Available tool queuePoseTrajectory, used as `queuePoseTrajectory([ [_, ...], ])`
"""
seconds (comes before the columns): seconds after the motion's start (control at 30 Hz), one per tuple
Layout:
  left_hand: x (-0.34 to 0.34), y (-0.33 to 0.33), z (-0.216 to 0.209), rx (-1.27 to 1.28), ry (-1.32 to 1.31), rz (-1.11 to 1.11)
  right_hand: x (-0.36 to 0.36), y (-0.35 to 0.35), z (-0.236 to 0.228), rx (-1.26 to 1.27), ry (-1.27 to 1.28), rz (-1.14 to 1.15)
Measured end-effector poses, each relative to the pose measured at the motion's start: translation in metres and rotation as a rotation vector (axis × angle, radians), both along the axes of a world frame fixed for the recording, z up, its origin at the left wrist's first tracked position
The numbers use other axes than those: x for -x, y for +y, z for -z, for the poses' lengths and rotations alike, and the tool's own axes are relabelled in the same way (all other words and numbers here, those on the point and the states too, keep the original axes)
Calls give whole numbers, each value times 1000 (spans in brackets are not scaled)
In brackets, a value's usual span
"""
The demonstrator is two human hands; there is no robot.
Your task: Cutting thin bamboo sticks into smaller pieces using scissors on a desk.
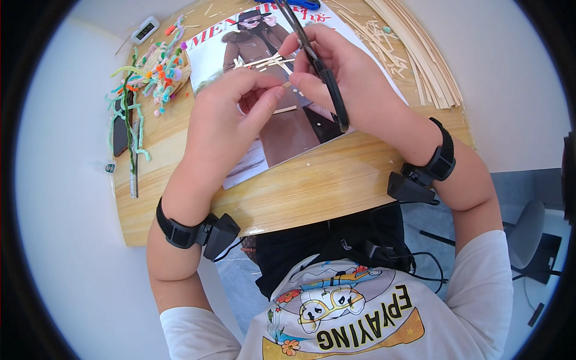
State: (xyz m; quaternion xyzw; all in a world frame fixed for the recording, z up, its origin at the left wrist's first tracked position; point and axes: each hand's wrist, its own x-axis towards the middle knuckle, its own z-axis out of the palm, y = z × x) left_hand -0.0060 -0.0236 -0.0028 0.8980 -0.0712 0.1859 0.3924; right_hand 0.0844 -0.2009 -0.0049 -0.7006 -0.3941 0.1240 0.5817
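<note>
Above a magazine (288,141) with a figure in a brown coat, both my hands meet with their fingertips close together. A small pale piece of wooden stick (287,84) shows at the thumb and forefinger of my left hand (231,108), which are pinched on it. My right hand (354,78) holds black-handled scissors (329,81), their blades pointing up and away. The right thumb and forefinger come near the stick piece; whether they touch it I cannot tell. Cut stick pieces (258,62) lie on the magazine, and one short strip (285,110) rests below my fingers.
At the far right lie long thin wooden strips (429,60) and shorter bits (375,36). A heap of colourful fuzzy pipe cleaners and pompoms (159,75) sits at the left, near a dark phone (122,135), a ruler (134,180) and a small white clock (146,30). A blue-handled tool (306,3) lies at the back.
</note>
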Motion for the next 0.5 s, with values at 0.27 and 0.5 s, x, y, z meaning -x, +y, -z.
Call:
queuePoseTrajectory([
  [0.27,0,-1,-3,46,4,-66,-5,-1,4,-12,-80,62],
  [0.5,2,-5,-2,29,-20,-47,-3,2,7,-23,-87,86],
])
